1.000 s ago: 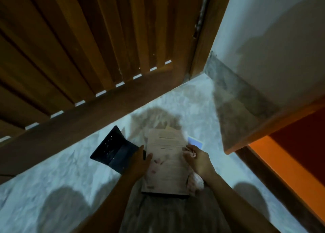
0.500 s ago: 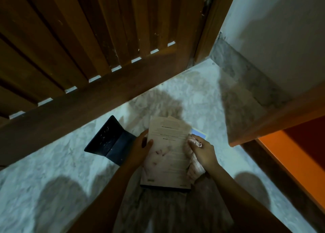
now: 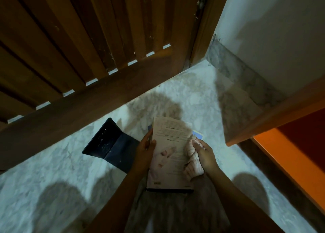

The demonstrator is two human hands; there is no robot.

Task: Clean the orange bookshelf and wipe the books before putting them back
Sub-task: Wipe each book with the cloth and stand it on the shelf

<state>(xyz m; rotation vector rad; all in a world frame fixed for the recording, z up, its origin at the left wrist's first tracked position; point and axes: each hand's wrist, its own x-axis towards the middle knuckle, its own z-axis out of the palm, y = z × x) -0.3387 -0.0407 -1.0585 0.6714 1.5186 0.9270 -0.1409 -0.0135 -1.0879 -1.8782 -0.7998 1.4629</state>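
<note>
A pale book point(image 3: 169, 155) with printed text and a picture on its cover lies over my lap. My left hand point(image 3: 146, 149) grips its left edge, thumb on the cover. My right hand point(image 3: 204, 152) holds a bunched pinkish cloth point(image 3: 192, 159) against the book's right side. A dark blue open cover or folder point(image 3: 112, 144) lies on the marble floor to the left. Another book's light blue corner point(image 3: 198, 134) shows behind my right hand. The orange bookshelf point(image 3: 288, 155) stands at the right edge.
A brown slatted wooden door point(image 3: 79, 44) fills the upper left. A white wall point(image 3: 272, 30) with a grey marble skirting point(image 3: 246, 76) runs along the right. The marble floor point(image 3: 52, 171) lies around my knees, crossed by shadows.
The cloth in my right hand has slid down the book's right side. My left hand keeps its grip on the left edge. The view has tilted slightly.
</note>
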